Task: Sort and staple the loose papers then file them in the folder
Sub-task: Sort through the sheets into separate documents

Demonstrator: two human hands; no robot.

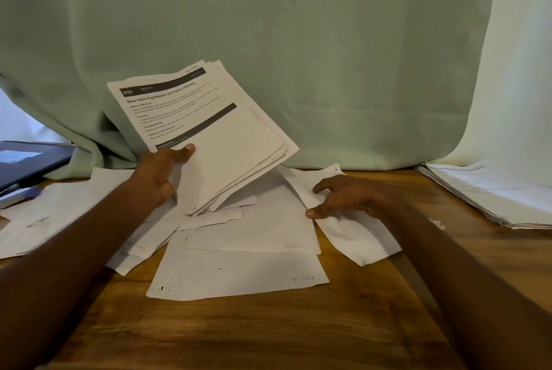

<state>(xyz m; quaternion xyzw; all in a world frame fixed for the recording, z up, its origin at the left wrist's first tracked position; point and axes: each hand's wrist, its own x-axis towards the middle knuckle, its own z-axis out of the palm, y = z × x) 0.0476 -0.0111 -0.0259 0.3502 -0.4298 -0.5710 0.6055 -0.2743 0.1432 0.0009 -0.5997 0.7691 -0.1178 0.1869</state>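
Left hand (162,174) grips sorted stack (209,136) tilted upright, text facing reader for checking. Right hand (340,196) spread wide over loose sheets (239,268) at table (268,334) centre. Folder (30,160) at far left edge.

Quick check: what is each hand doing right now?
Left hand: closed on a stack of papers, tilted up off the table.
Right hand: open, fingers spread over a loose sheet, holding nothing.

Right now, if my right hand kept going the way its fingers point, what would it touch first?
The right hand points left, low over the loose sheets. It would likely first meet the bottom of the stack in the left hand, though depth is unclear.
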